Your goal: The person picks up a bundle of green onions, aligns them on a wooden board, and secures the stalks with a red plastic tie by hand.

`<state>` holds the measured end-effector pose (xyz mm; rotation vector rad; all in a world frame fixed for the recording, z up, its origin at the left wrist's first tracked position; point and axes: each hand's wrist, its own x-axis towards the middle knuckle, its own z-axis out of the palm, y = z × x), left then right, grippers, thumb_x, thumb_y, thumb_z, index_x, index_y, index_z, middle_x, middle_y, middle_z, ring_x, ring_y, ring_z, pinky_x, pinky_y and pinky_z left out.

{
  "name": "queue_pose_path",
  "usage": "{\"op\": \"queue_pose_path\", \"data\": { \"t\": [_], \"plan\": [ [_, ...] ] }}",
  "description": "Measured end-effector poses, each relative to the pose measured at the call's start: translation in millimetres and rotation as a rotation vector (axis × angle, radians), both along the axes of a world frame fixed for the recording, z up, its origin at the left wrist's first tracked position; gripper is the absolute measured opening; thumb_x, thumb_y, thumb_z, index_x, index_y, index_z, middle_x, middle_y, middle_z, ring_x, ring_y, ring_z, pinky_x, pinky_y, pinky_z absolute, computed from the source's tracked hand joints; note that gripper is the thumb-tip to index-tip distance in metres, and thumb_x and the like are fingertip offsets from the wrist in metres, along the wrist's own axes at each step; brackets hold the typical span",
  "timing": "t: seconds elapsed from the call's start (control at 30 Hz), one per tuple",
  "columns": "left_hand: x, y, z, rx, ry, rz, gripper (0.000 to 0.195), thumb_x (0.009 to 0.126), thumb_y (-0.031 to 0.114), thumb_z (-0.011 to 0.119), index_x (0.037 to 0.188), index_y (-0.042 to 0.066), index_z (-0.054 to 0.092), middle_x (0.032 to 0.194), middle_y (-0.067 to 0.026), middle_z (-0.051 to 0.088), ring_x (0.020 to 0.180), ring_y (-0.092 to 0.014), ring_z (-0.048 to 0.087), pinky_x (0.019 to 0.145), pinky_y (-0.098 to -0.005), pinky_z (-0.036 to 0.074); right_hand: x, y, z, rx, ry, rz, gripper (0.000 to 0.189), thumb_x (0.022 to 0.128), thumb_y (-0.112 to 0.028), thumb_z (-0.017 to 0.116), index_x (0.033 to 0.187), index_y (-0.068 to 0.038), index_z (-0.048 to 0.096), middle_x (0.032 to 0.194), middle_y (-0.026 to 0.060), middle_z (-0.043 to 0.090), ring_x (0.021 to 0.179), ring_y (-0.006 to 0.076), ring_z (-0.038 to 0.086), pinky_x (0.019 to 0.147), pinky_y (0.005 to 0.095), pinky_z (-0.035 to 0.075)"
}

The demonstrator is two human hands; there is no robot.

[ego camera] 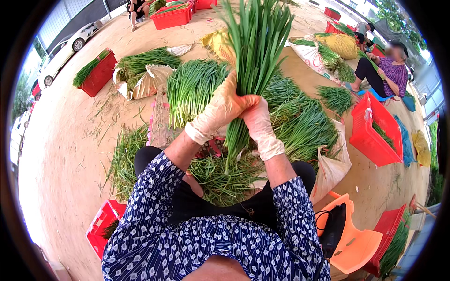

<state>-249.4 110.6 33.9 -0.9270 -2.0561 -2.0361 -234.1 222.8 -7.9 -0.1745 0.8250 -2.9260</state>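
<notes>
Both hands wear thin whitish gloves and grip one upright bunch of long flat green leaves, likely garlic chives [258, 49], in front of my chest. My left hand [223, 102] wraps the bunch from the left, and my right hand [256, 116] closes on it from the right, the two touching. Stem ends stick out below the hands. Behind them a neat pile of chives [195, 87] lies on the left, and a larger pile [304, 119] rests on a white woven sack [334, 161] to the right. Loose leafy scraps [225, 179] lie between my legs.
A red crate [376, 130] stands at right, another [100, 75] at upper left, and one [105, 224] at lower left. An orange plastic chair [355, 239] holds a black item at lower right. A seated person [390, 73] handles greens at upper right; others sit farther off.
</notes>
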Motion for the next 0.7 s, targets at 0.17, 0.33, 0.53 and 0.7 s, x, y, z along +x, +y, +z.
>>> {"op": "queue_pose_path", "data": {
  "t": [0.17,0.33,0.53,0.7],
  "plan": [
    [-43.6,16.2,15.5,0.264,-0.145,-0.055,0.076,0.08,0.005,0.081,0.143,-0.002,0.039,0.121,-0.0103,0.063,0.107,-0.016,0.057,0.094,-0.0308,0.05,-52.0,8.3,12.9,0.022,0.223,-0.018,0.015,0.096,-0.01,0.049,0.098,0.0,0.06,0.096,0.01,0.066,0.087,0.0178,0.063,0.086,0.0373,0.054],
    [-70.2,19.8,-14.5,0.072,-0.183,0.079,0.061,0.081,0.007,0.081,0.134,-0.001,0.05,0.116,-0.009,0.065,0.102,-0.016,0.059,0.093,-0.0305,0.05,-76.8,11.3,-15.4,-0.267,0.016,0.157,0.03,0.099,-0.025,0.05,0.116,-0.001,0.057,0.115,0.0107,0.064,0.106,0.021,0.061,0.102,0.0419,0.047],
    [-80.2,42.8,2.2,0.066,-0.042,-0.011,0.095,0.081,0.019,0.084,0.153,0.004,0.024,0.137,-0.0137,0.051,0.118,-0.018,0.051,0.099,-0.0329,0.046,-101.5,39.1,-36.7,-0.083,0.467,-0.061,0.03,0.1,-0.018,0.044,0.121,-0.001,0.057,0.117,0.0097,0.063,0.108,0.0218,0.059,0.099,0.0389,0.047],
    [-62.2,3.0,-38.7,-0.182,-0.204,0.063,0.129,0.065,0.027,0.093,0.157,0.006,0.006,0.15,-0.0176,0.037,0.133,-0.023,0.039,0.11,-0.0374,0.037,-93.8,50.5,-13.9,0.513,0.023,-0.578,0.035,0.069,0.01,0.076,0.101,0.0,0.065,0.094,0.0044,0.07,0.08,0.0168,0.065,0.074,0.0326,0.053]
  ]
}}
